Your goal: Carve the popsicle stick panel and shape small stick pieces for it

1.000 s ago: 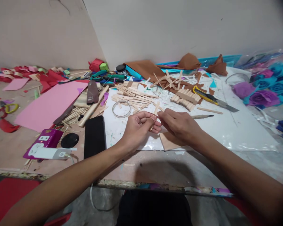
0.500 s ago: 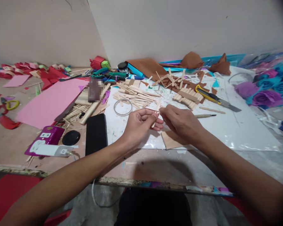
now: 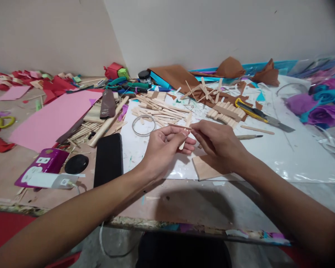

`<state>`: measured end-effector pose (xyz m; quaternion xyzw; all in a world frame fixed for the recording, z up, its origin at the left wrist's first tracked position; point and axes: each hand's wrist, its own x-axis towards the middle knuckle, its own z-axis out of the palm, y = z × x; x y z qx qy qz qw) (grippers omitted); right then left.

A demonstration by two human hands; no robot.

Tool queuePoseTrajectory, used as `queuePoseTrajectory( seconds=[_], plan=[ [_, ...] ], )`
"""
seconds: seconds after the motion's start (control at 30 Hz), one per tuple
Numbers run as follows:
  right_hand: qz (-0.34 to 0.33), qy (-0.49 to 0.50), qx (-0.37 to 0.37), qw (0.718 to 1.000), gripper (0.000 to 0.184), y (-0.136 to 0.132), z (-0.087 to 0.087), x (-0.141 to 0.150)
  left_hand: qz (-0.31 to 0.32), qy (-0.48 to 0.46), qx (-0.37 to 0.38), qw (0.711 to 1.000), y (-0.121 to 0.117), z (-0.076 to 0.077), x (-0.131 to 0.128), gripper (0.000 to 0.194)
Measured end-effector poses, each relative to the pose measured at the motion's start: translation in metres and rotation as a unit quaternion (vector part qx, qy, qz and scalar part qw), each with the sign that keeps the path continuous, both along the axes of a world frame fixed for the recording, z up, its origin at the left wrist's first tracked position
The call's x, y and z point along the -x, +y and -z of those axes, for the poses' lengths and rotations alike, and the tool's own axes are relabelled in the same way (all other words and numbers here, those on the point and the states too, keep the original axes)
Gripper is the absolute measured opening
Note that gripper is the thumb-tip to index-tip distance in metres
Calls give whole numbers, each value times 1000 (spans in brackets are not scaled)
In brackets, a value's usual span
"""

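My left hand [image 3: 167, 145] pinches a craft stick [image 3: 188, 120] between thumb and fingers, above the white sheet. A second craft stick [image 3: 178, 126], seen nearly edge-on, lies across it. My right hand [image 3: 219, 139] has its fingertips closed on the right end of that crosswise stick. Whether the two sticks are joined, I cannot tell. Just beyond my left hand are a roll of tape [image 3: 133, 128] and a pile of loose craft sticks [image 3: 167, 108]. A flat wooden piece [image 3: 205, 169] sits under my right hand. Past that hand lies a row of sticks joined side by side [image 3: 222, 115].
A yellow utility knife [image 3: 251, 111] and a thin craft knife [image 3: 247, 137] lie on the right. Paper flowers [image 3: 324, 111] are at the far right. To the left are a black phone [image 3: 108, 160], a purple power socket box [image 3: 44, 165] and pink paper [image 3: 56, 119].
The crosswise stick now shows along its length over my left fingers. My right fingers stay closed at its end. The view has shifted slightly.
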<state>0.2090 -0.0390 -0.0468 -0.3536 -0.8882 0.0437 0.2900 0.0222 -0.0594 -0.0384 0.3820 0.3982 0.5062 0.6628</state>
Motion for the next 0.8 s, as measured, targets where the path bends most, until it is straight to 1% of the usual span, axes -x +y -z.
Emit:
queuePoseTrajectory(
  seconds=[0.17,0.63,0.73,0.8],
  plan=[
    [21,-62,7,998,9,-2,-3,-1,-7,28,-25,999,-1,6,0,12],
    [-3,-65,1,998,9,-2,-2,-6,-14,109,-80,991,-8,6,0,14],
    [1,-68,-1,998,13,-2,-2,-6,-6,116,-80,990,-6,5,1,16],
    [11,-48,-19,999,19,-1,-3,-5,-5,121,-88,989,0,4,5,17]
  ],
)
